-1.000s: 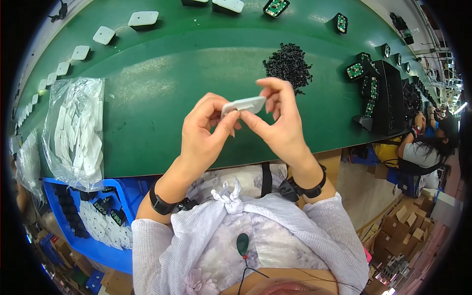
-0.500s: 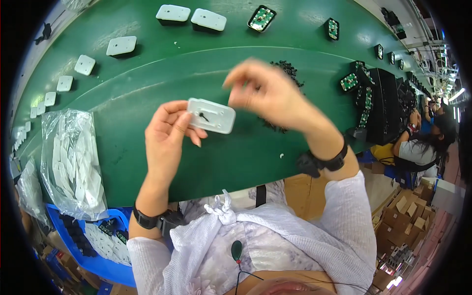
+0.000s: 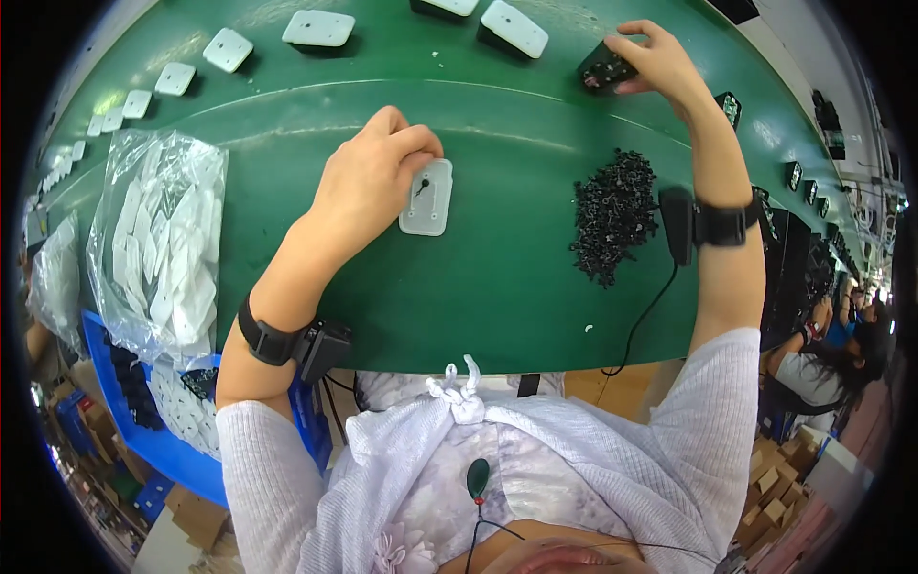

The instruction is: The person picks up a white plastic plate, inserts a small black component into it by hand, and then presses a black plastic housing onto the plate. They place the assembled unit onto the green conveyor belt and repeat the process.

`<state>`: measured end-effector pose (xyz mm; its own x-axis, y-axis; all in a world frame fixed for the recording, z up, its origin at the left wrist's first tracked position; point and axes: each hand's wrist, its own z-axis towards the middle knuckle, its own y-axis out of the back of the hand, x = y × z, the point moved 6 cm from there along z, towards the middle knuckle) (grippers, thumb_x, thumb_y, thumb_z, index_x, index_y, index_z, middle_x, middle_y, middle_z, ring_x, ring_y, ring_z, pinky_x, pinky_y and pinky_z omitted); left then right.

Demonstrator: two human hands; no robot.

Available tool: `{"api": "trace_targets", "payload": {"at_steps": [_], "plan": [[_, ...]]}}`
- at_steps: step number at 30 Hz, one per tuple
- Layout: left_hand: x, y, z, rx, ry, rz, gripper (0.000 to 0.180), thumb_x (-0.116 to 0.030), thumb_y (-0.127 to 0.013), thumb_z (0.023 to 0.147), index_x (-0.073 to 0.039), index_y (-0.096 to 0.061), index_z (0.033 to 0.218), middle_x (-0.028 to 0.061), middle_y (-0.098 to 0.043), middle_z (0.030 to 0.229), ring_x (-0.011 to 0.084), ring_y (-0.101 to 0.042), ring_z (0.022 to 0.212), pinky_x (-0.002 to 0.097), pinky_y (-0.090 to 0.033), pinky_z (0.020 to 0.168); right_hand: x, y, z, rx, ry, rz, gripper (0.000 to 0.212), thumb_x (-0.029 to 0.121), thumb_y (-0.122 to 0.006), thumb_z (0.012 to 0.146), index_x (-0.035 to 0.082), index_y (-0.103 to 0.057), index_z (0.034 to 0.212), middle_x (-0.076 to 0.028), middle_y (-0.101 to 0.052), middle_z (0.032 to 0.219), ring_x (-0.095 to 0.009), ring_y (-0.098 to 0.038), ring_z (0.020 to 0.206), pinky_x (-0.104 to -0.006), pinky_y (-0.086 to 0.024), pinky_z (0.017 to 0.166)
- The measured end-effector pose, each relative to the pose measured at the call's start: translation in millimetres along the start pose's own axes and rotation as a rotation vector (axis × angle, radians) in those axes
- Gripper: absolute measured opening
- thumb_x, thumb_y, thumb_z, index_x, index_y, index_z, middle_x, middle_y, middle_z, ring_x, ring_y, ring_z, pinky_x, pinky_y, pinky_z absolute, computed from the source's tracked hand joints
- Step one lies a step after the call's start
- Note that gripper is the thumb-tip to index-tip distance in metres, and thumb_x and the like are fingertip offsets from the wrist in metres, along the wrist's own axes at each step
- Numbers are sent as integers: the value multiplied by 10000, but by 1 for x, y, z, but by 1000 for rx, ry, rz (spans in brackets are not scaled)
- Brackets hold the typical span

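My left hand [image 3: 368,177] pinches a translucent white plastic cover [image 3: 430,212] by its far left edge, over the green table. A small black piece [image 3: 423,185] sits on the cover's upper part. My right hand [image 3: 660,67] reaches to the far right of the table, its fingers closed around a black box-shaped housing [image 3: 601,69] that holds a circuit board. The housing is tilted, and my fingers hide part of it. Between my arms, nearer the right one, lies a heap of tiny black parts [image 3: 614,215].
White-topped black housings [image 3: 513,29] stand in a curved row along the far side. At left lie a clear bag of white covers [image 3: 167,249] and a blue bin [image 3: 172,478]. More open housings [image 3: 730,109] continue rightward; a person [image 3: 822,368] sits beyond.
My right hand has moved from beside the cover to the far right and taken hold of the housing. My left hand has turned the cover from lengthwise to upright. The view has shifted.
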<state>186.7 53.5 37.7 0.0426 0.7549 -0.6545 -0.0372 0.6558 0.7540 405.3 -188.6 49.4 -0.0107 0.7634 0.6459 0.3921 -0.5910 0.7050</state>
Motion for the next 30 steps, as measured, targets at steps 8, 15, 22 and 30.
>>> {"api": "trace_targets", "payload": {"at_steps": [8, 15, 22, 30], "plan": [[-1, -6, -18, -136, -129, 132, 157, -162, -618, 846, -96, -590, 986, 96, -536, 914, 310, -589, 761, 400, -501, 628, 36, -72, -114, 19, 536, 135, 410, 61, -643, 785, 44, -520, 1175, -61, -535, 1069, -176, -543, 1028, -307, -415, 947], [-24, -14, -56, -280, -107, 318, 524, -218, -753, 708, -4, -501, 1115, 93, -518, 993, 283, -505, 979, 357, -458, 797, 47, -85, -146, -211, 673, -329, 373, 94, -636, 794, 58, -523, 1148, -113, -544, 1104, -295, -557, 1003, -366, -467, 861], [-24, -14, -75, -210, -292, 98, 528, -2, -680, 713, -83, -507, 1205, 89, -573, 1085, 273, -505, 1074, 404, -373, 929, 50, -86, -148, -323, 770, -409, 319, 172, -666, 813, 61, -568, 1095, -107, -564, 1028, -307, -555, 964, -381, -451, 841], [-19, -15, -77, -208, -256, -1, 517, 24, -665, 715, -92, -525, 1199, 81, -584, 1069, 258, -506, 1084, 399, -354, 954, 80, -128, -195, -233, 1130, -365, 175, 100, -712, 697, 112, -639, 856, -15, -550, 844, -211, -519, 784, -339, -395, 669]]}}
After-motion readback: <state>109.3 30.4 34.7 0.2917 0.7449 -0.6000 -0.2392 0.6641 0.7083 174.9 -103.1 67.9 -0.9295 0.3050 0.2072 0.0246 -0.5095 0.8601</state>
